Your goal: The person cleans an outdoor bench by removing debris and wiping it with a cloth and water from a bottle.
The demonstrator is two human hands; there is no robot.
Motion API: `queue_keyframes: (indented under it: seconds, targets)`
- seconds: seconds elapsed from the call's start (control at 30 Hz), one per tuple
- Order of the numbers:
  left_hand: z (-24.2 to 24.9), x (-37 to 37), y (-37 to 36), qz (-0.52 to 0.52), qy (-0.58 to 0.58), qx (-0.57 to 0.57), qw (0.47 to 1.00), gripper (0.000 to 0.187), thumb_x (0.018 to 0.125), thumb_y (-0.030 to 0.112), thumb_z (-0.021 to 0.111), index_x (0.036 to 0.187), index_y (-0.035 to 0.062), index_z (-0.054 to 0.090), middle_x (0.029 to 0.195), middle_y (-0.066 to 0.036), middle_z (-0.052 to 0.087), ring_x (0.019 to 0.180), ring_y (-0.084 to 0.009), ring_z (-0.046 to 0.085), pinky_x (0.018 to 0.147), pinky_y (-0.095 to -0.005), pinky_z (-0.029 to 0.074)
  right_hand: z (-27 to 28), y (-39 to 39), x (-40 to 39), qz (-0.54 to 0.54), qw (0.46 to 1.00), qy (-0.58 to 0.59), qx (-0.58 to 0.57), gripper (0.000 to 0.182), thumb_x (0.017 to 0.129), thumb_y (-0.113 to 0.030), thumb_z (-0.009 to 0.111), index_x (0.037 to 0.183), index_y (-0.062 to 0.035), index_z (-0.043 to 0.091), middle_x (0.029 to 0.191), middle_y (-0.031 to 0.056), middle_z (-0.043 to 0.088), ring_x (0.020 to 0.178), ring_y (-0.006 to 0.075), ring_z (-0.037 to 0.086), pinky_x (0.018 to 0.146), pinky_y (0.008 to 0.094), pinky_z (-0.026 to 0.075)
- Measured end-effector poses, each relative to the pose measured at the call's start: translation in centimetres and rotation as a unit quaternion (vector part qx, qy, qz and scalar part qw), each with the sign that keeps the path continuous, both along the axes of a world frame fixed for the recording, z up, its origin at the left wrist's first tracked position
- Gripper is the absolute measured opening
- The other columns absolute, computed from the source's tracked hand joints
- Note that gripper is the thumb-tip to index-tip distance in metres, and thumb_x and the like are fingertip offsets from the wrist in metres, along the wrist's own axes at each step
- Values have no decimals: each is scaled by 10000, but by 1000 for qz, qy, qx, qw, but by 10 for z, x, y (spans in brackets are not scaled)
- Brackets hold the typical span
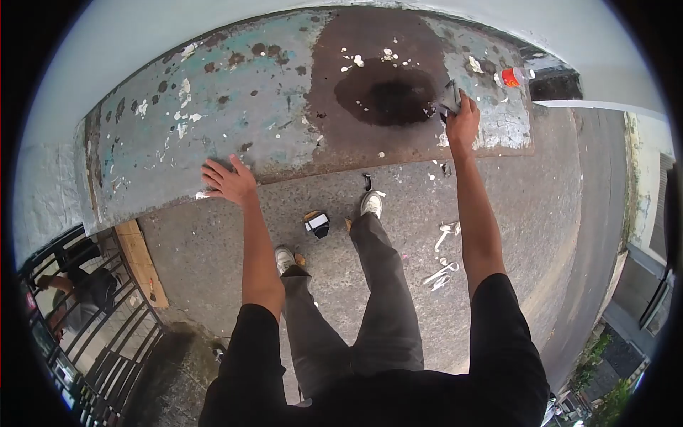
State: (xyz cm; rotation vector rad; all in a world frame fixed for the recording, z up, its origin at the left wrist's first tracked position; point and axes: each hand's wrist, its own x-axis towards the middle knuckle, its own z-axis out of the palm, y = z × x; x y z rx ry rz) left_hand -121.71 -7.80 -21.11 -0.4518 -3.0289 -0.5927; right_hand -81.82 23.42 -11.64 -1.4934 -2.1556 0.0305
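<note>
My left hand [229, 182] lies flat with fingers spread on the front edge of a worn, paint-spotted metal slab [213, 135]. A white fleck shows beside its thumb side. Over on the right, my right hand [463, 126] is closed around a small grey thing [450, 97] that looks like a folded rag; I cannot tell its exact kind. It sits at the right rim of a dark wet patch [398, 92], which lies within a wider brown stained area [384, 39]. White chips [388, 55] are scattered behind the wet patch.
A clear bottle with a red label [512, 77] lies at the slab's right end. On the concrete ground are a black-and-white object [317, 224] and white scraps [442, 273]. A metal railing [107, 334] stands at lower left, with a person [92, 288] behind it.
</note>
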Motion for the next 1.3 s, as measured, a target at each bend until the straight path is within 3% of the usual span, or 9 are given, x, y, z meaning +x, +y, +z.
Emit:
queue_keyframes:
  seconds: [0.13, 0.23, 0.47, 0.7, 0.87, 0.97, 1.07, 1.23, 1.3]
  targets:
    - [-1, 8, 8, 16, 43, -20, 999, 771, 973, 610, 268, 1519, 67, 214, 1584, -168, 159, 1468, -329, 118, 1147, -586, -8, -88, 58, -30, -83, 989, -66, -105, 438, 689, -27, 609, 1126, -18, 601, 1056, 191, 594, 970, 408, 565, 823, 489, 470]
    - [-3, 5, 7, 13, 48, -30, 998, 768, 975, 609, 265, 1518, 68, 220, 1585, -167, 160, 1468, -332, 119, 1148, -579, -2, -90, 44, -79, -68, 994, 41, -74, 214, 639, -44, 599, 849, 1, 603, 950, 187, 606, 874, 416, 583, 761, 484, 485]
    - [-6, 2, 10, 18, 39, -33, 999, 760, 979, 605, 261, 1522, 75, 211, 1582, -174, 160, 1462, -349, 126, 1154, -568, 16, -86, -6, -151, 54, 992, 95, -58, 337, 624, -8, 602, 959, -19, 641, 966, 149, 624, 889, 385, 596, 767, 467, 497]
    - [-2, 3, 11, 22, 39, -52, 998, 743, 983, 597, 262, 1524, 91, 208, 1583, -167, 156, 1461, -350, 130, 1156, -565, 37, -73, -28, -143, 166, 967, 107, -159, 410, 613, 27, 615, 1015, -38, 659, 1043, 154, 645, 922, 397, 612, 793, 449, 513]
    - [3, 5, 9, 26, 33, -44, 998, 732, 984, 596, 255, 1523, 102, 214, 1583, -159, 159, 1460, -347, 130, 1161, -554, 45, -49, -35, -123, 210, 914, 97, -333, 325, 650, 0, 590, 967, -6, 662, 895, 216, 665, 864, 447, 616, 762, 467, 511]
    - [0, 4, 12, 21, 35, -41, 998, 726, 985, 594, 254, 1523, 108, 216, 1583, -154, 163, 1459, -345, 134, 1163, -549, 50, -40, -33, -97, 43, 928, 216, -300, 331, 679, -24, 590, 1001, -11, 670, 907, 231, 675, 865, 425, 643, 767, 450, 508]
    - [-1, 3, 8, 19, 37, -43, 998, 722, 986, 593, 252, 1523, 112, 217, 1583, -147, 167, 1458, -344, 140, 1164, -546, 53, -27, 5, -45, -76, 972, 145, -166, 404, 702, -7, 591, 1099, -33, 657, 932, 217, 681, 894, 401, 649, 770, 454, 502]
    - [0, 4, 10, 24, 31, -43, 998, 726, 985, 599, 240, 1522, 112, 214, 1586, -139, 159, 1458, -341, 137, 1165, -545, 53, -73, 8, -34, -63, 992, 1, -106, 476, 669, 23, 581, 1132, -69, 643, 1059, 180, 653, 963, 402, 607, 815, 456, 494]
    - [0, 4, 10, 28, 23, -42, 998, 734, 982, 599, 239, 1523, 104, 208, 1589, -130, 157, 1464, -333, 114, 1167, -536, 34, -76, -12, -64, -70, 990, 50, -112, 508, 639, 33, 576, 1135, -58, 636, 1039, 189, 638, 957, 411, 590, 823, 470, 483]
